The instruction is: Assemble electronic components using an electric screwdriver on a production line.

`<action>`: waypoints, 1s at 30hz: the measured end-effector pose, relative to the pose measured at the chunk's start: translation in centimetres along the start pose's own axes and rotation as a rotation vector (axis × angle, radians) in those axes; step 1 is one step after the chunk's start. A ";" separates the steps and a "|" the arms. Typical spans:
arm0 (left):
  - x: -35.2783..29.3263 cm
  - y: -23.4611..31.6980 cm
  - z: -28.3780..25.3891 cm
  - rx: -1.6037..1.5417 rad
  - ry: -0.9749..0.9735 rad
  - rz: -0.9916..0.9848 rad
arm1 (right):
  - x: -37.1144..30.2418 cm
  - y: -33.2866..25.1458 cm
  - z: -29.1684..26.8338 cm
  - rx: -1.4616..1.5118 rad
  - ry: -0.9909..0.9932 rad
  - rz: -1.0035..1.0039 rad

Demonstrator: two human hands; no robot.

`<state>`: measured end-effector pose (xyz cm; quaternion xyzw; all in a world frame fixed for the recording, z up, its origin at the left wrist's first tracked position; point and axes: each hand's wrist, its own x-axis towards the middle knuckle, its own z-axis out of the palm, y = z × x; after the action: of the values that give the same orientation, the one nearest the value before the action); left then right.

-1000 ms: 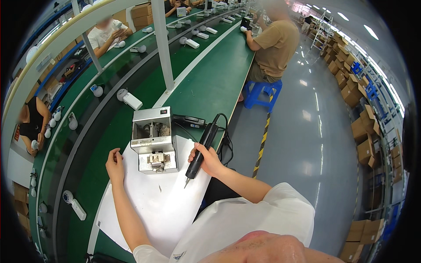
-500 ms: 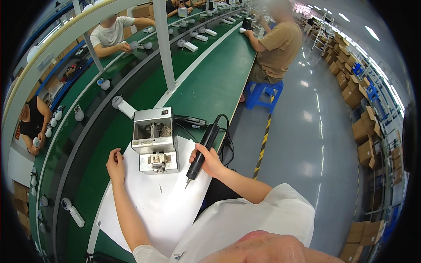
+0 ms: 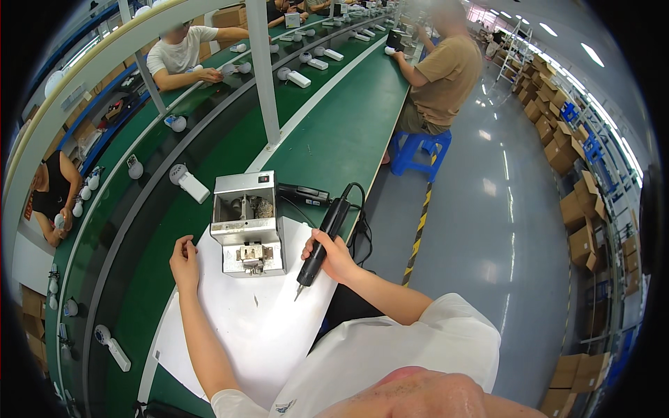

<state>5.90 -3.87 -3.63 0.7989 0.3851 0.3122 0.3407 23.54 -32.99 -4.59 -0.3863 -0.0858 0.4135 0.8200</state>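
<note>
In my right hand (image 3: 333, 256) is a black electric screwdriver (image 3: 325, 240), tilted with its bit pointing down over the white paper sheet (image 3: 230, 327). My fingers wrap round its barrel, and a cable loops from its top end. Left of it stands a metal screw feeder (image 3: 247, 223), its open tray holding small screws. My left hand (image 3: 185, 265) rests at the paper's left edge beside the feeder, fingers loosely curled, with nothing visible in them. A second black tool (image 3: 304, 194) lies behind the feeder.
White round-headed handheld devices (image 3: 189, 184) ride the curved conveyor (image 3: 150, 216) on my left. A grey post (image 3: 263, 76) rises beyond the feeder. Co-workers sit across the belt, and one person (image 3: 442, 70) sits farther along on a blue stool (image 3: 420, 150). Cardboard boxes (image 3: 584, 209) line the right.
Devices on the near conveyor lane have slid toward me; those on the far lane have moved away. My hands and the screwdriver have hardly moved.
</note>
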 end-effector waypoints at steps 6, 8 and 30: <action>0.6 -0.2 1.1 0.222 0.104 0.172 | 0.1 0.0 0.1 -0.026 0.004 0.000; 1.4 -0.4 2.0 0.400 0.256 0.406 | 0.1 0.0 0.0 -0.027 0.007 -0.003; 14.8 -5.3 1.2 0.403 0.310 -0.364 | -0.4 -0.4 0.3 -0.032 -0.012 0.026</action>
<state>12.21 10.47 -4.99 0.7112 0.6232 0.2817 0.1629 23.40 -33.28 -4.06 -0.3979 -0.0922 0.4250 0.8078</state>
